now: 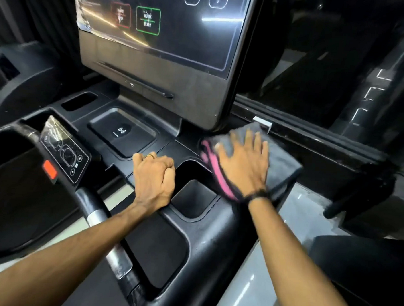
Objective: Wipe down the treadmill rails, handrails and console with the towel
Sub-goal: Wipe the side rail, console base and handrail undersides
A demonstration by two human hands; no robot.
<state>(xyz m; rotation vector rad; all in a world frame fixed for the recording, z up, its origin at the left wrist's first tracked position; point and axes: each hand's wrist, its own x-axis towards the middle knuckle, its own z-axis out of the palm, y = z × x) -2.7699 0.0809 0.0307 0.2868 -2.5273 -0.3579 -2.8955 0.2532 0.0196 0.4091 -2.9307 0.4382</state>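
Note:
A grey towel (281,161) with a pink edge lies flat on the right end of the black treadmill console deck (193,233). My right hand (242,164) presses down on it with fingers spread. My left hand (152,176) is closed in a loose fist and rests on the deck beside a square cup recess (192,198), holding nothing. The big console screen (169,35) stands upright behind both hands. A handrail (96,208) with a metal sensor band curves under my left forearm.
A wireless charging pad (122,132) sits in a tray under the screen. A small control panel (62,151) with a red stop tab is at the left. Dark window frame and grey floor lie to the right.

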